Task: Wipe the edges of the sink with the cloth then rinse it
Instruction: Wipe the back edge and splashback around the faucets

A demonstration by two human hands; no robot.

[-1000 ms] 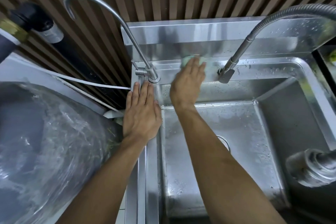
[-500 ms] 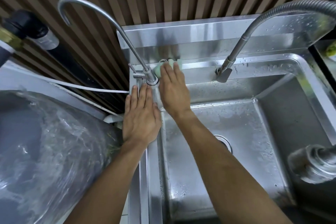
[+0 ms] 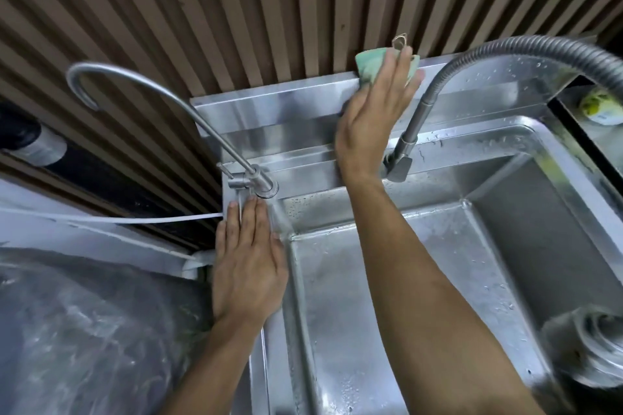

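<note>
A stainless steel sink [image 3: 556, 152] fills the right half of the view, wet with droplets. My right hand [image 3: 374, 118] presses a pale green cloth [image 3: 369, 66] against the top edge of the sink's raised back panel [image 3: 269, 111], just left of the flexible hose tap. Most of the cloth is hidden under my fingers. My left hand [image 3: 247, 266] lies flat, fingers together, on the sink's left rim below the thin gooseneck tap [image 3: 188, 111]. It holds nothing.
A flexible metal hose tap [image 3: 472, 64] arches over the sink's back right. A metal pot [image 3: 593, 350] sits at the sink's right side. A large plastic-wrapped bottle [image 3: 84, 340] lies at the left. A slatted wooden wall [image 3: 269, 10] stands behind.
My right hand has lifted the cloth from the ledge beside the gooseneck tap's base, up and to the right onto the back panel's top edge. My left hand has stayed put.
</note>
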